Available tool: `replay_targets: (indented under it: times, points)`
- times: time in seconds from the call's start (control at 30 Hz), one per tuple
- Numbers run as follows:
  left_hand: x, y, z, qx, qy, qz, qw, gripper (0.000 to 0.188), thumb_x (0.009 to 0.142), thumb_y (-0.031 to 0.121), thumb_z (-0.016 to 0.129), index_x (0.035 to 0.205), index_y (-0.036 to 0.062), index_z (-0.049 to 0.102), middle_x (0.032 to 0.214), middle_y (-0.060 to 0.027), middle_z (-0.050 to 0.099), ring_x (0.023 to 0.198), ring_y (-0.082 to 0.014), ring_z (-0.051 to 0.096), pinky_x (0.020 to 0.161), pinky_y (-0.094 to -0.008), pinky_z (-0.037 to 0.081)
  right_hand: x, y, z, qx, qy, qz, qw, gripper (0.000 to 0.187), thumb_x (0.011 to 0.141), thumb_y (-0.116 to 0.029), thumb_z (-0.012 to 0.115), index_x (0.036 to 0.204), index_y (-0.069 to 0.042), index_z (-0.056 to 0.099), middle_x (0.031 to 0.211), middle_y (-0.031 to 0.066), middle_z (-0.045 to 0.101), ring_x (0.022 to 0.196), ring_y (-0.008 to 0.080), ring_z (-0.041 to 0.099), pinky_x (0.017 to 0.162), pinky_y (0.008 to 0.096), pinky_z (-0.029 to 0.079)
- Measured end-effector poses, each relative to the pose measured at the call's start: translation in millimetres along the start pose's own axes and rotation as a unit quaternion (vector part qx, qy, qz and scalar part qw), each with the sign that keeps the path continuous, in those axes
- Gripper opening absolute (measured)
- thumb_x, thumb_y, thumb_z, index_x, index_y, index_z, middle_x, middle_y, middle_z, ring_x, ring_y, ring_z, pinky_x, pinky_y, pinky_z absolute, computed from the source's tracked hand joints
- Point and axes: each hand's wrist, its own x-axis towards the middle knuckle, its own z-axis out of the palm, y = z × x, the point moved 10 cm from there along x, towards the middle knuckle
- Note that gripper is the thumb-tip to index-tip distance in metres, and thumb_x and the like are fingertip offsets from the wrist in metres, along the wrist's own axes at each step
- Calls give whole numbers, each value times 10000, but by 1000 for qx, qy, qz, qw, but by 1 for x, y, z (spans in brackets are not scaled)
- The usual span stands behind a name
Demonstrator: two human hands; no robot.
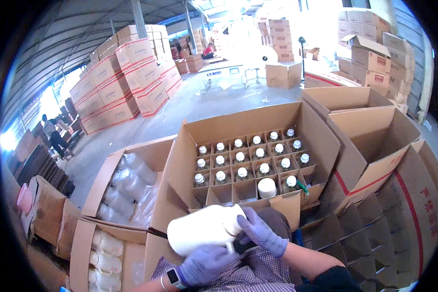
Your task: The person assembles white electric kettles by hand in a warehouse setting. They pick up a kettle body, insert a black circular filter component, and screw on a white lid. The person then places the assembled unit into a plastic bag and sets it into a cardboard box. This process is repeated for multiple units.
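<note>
A white jug (194, 231) with a side handle lies tilted across my lap, its top end toward the right. My left hand (207, 265), in a purple-grey glove, is closed round its lower side by the handle. My gloved right hand (262, 232) grips the top end. Just ahead stands an open cardboard box (243, 121) with card dividers. Clear bottles with whitish caps (240, 156) fill many of its compartments, and a white rounded item (266, 188) stands in the front row. A green pen-like stick (302, 188) pokes up beside a front bottle.
To the left, one carton (107, 163) holds clear plastic-wrapped items; a nearer one holds white jugs (106, 265). Open cartons (370, 141) and card dividers (360, 233) crowd my right. Stacked boxes (131, 73) rise behind, with a person (53, 134) at far left and another (208, 51) farther back.
</note>
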Motion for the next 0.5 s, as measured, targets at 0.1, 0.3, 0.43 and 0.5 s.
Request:
replay_targets:
  times: [0.1, 0.3, 0.43, 0.5]
  points:
    - [-18, 25, 4, -14, 69, 77, 994, 402, 800, 235, 754, 1189, 178, 670, 948, -87, 655, 929, -273, 674, 752, -351, 540, -31, 18, -17, -148, -52, 96, 983, 687, 925, -494, 666, 1273, 80, 521, 1150, 189, 652, 1074, 243, 634, 911, 360, 506]
    - [-134, -128, 0, -265, 298, -271, 876, 984, 806, 389, 802, 1541, 54, 240, 1495, -161, 424, 1369, -297, 427, 1131, -438, 372, -82, 67, -26, 103, -69, 290, 949, 557, 973, -451, 575, 1305, -6, 524, 1068, 120, 649, 886, 159, 648, 669, 266, 538]
    - [-136, -159, 81, -550, 123, -366, 741, 1167, 722, 528, 842, 1562, 53, 185, 1544, -150, 337, 1438, -307, 322, 1198, -456, 258, -86, 81, 0, 238, -174, 330, 897, 549, 987, -447, 567, 1377, -74, 467, 1081, 88, 643, 844, 125, 644, 610, 235, 526]
    - [-120, -142, 53, -588, 181, -269, 741, 1189, 714, 579, 818, 1567, 62, 171, 1532, -136, 350, 1416, -298, 353, 1182, -451, 290, -81, 64, 6, 307, -186, 310, 880, 577, 971, -381, 630, 1419, -79, 428, 1224, 104, 593, 1042, 194, 633, 838, 312, 558]
